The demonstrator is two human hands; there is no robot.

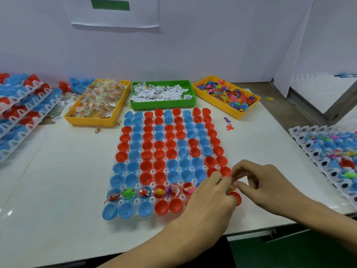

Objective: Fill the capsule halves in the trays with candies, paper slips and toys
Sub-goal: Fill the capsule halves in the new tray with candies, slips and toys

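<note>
A clear tray (125,172) of red and blue capsule halves (159,154) lies in the middle of the table. In its second-nearest row several halves (128,193) hold toys and paper slips; the rest look empty. My left hand (209,198) and my right hand (260,180) meet over the tray's near right corner, fingers curled together around small items above a red half (237,198). What they pinch is mostly hidden. At the back stand a yellow bin of wrapped candies (96,101), a green bin of paper slips (162,93) and a yellow bin of small coloured toys (226,94).
Stacked trays of capsule halves (23,111) fill the left side. Another tray with filled halves (332,153) lies at the right edge. Loose toys (229,123) and a candy (98,130) lie on the table. The table's front edge is close below my arms.
</note>
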